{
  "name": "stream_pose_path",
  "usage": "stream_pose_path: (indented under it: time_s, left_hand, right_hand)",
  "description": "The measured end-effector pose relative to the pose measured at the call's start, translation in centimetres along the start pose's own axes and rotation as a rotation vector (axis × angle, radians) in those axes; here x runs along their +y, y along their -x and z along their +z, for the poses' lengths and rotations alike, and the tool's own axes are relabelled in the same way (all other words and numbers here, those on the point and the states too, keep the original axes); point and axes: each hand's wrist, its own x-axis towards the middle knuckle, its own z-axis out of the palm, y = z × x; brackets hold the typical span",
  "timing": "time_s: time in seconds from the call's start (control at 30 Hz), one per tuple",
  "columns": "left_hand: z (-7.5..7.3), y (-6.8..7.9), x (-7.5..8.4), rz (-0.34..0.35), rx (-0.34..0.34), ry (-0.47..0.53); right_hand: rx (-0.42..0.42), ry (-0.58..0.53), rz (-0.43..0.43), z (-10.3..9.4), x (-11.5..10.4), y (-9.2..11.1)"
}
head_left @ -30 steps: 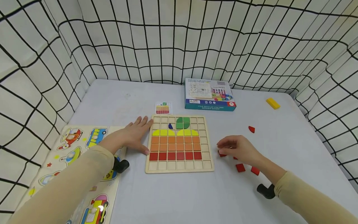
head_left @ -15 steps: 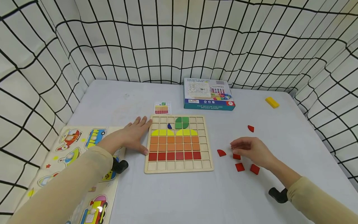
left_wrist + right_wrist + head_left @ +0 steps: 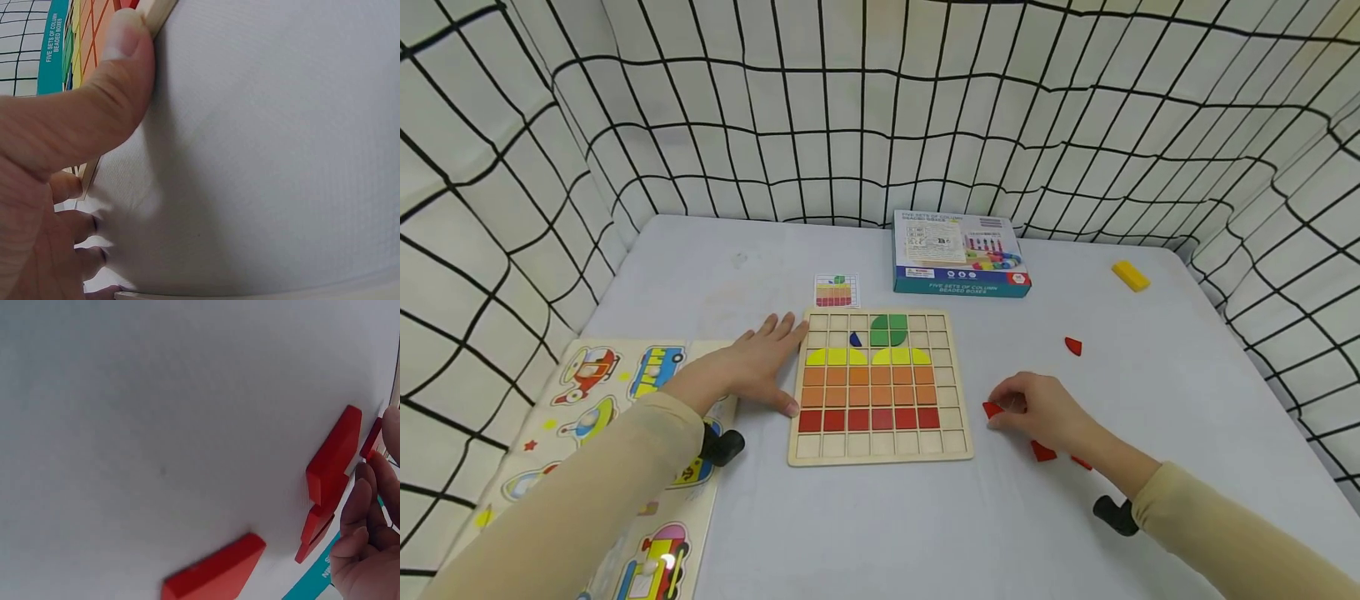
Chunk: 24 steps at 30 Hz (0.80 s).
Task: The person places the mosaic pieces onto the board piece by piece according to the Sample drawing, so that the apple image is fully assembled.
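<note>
My left hand (image 3: 760, 362) lies with spread fingers at the left edge of a wooden grid board (image 3: 955, 442), its thumb and index finger touching the rim. Green, blue, yellow, orange and red tiles fill part of the grid. To the right of the board, my right hand (image 3: 1041, 408) pinches a red quarter-round tile (image 3: 991, 409) between thumb and index finger, low over the table. Red square tiles (image 3: 1042, 451) lie under and beside that hand, partly hidden by it. In the right wrist view, the fingertips meet the red tile (image 3: 372, 439), and several other red tiles lie nearer.
Behind the board is a small pattern card (image 3: 837, 291). A bead-set box (image 3: 961, 254) stands at the back. Another red rounded tile (image 3: 1073, 346) and a yellow block (image 3: 1131, 276) lie to the right. A vehicle puzzle board (image 3: 688, 500) occupies the left. Black netting (image 3: 865, 133) surrounds the table.
My right hand moved right, off the quarter-round tile to a red square, then came back left and now pinches the quarter-round tile. The left hand has stayed in place.
</note>
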Motion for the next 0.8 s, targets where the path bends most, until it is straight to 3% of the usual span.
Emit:
stream_pose_path:
  time_s: [0.1, 0.33, 0.57, 0.8]
  left_hand:
    - [-0.04, 0.0, 0.01, -0.001, -0.001, -0.002]
    - [0.0, -0.08, 0.06, -0.002, -0.003, -0.01]
    - [-0.08, -0.09, 0.07, -0.008, 0.001, -0.014]
    - [-0.03, -0.03, 0.14, -0.016, -0.001, -0.014]
  right_hand:
    - [-0.009, 0.013, 0.007, 0.27, -0.14, -0.08]
    - [-0.034, -0.013, -0.086, 0.22, 0.14, 0.04]
    - [-0.008, 0.038, -0.033, 0.23, -0.03, -0.13]
    - [-0.032, 0.01, -0.045, 0.31, -0.18, -0.17]
